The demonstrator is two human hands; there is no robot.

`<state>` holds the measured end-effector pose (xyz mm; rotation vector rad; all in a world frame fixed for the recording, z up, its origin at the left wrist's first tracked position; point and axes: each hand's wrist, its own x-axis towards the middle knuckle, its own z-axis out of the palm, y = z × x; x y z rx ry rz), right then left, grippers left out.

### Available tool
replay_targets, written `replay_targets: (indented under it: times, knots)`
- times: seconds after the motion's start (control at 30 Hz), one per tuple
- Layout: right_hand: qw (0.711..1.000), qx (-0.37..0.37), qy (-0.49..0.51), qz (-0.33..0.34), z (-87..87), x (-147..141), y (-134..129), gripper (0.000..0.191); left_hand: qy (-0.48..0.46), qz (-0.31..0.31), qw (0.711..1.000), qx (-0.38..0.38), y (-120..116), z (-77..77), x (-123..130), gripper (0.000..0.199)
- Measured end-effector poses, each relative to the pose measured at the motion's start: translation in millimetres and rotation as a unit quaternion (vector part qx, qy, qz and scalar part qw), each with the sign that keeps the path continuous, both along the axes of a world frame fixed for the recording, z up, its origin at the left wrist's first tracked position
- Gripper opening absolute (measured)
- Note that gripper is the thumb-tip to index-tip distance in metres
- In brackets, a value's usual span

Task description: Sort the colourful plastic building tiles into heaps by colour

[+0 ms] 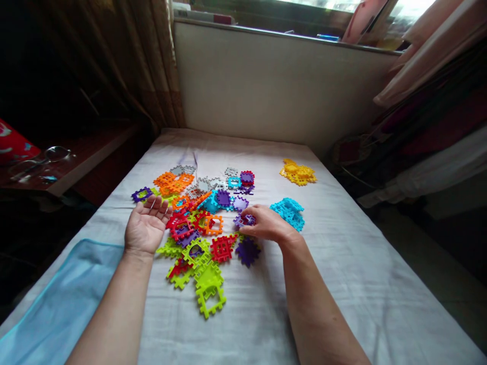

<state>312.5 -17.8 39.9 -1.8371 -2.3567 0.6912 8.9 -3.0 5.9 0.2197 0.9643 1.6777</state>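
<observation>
My left hand (146,225) lies palm up at the left side of a mixed heap of plastic interlocking tiles, its fingers extended and nothing in it. At the heap's right side, my right hand (266,223) has its thumb and fingers closed on a purple interlocking tile (243,220). Just below that hand is a dark purple tile (248,252), beside a red window-like tile (222,248). Lime green tiles (208,276) spread toward me. Orange tiles (173,182) lie beyond my left hand, and grey tiles (207,183) sit toward the back.
A pile of blue tiles (289,213) lies right of my right hand, with a yellow pile (298,172) farther back. A light blue cloth (72,289) covers the bed's left edge. Eyeglasses (57,153) rest on a dark wooden surface at left. A wall (266,81) stands behind the bed.
</observation>
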Motion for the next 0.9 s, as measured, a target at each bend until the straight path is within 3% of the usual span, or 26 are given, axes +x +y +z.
replay_targets:
  times: [0.1,0.23,0.33,0.47,0.6,0.67,0.8,0.9]
  knots:
    - [0.998,-0.026,0.039,0.04,4.6,-2.0,3.2,0.03,0.003,-0.002,1.0,-0.002,0.7,-0.1,0.0,0.027]
    - [0.992,0.099,0.028,-0.069,-9.6,-10.6,17.2,0.039,0.005,-0.001,1.0,0.002,0.9,-2.1,-0.9,0.025]
    - [0.986,0.14,0.003,-0.086,-26.5,-15.3,24.9,0.05,0.007,-0.003,1.0,0.002,0.6,-3.9,-1.7,0.023]
    - [0.993,0.102,0.013,-0.053,-32.4,-12.9,25.5,0.029,0.009,-0.007,1.0,0.011,0.9,-4.9,-1.8,0.024]
    - [0.998,0.005,0.04,-0.057,-24.7,-8.8,22.6,0.052,0.002,-0.007,1.0,0.01,1.3,-4.8,-1.6,0.028]
    - [0.996,-0.008,0.058,-0.062,-24.7,-9.1,22.7,0.053,0.003,-0.007,1.0,0.007,1.3,-4.6,-1.9,0.027]
    - [0.989,0.087,0.056,-0.108,-36.1,-11.8,26.9,0.029,0.013,-0.006,1.0,0.003,1.1,-4.6,-2.2,0.026]
    - [0.987,0.138,0.009,-0.086,-44.9,-12.0,29.8,0.034,0.018,-0.01,1.0,0.006,0.7,-4.5,-2.0,0.023]
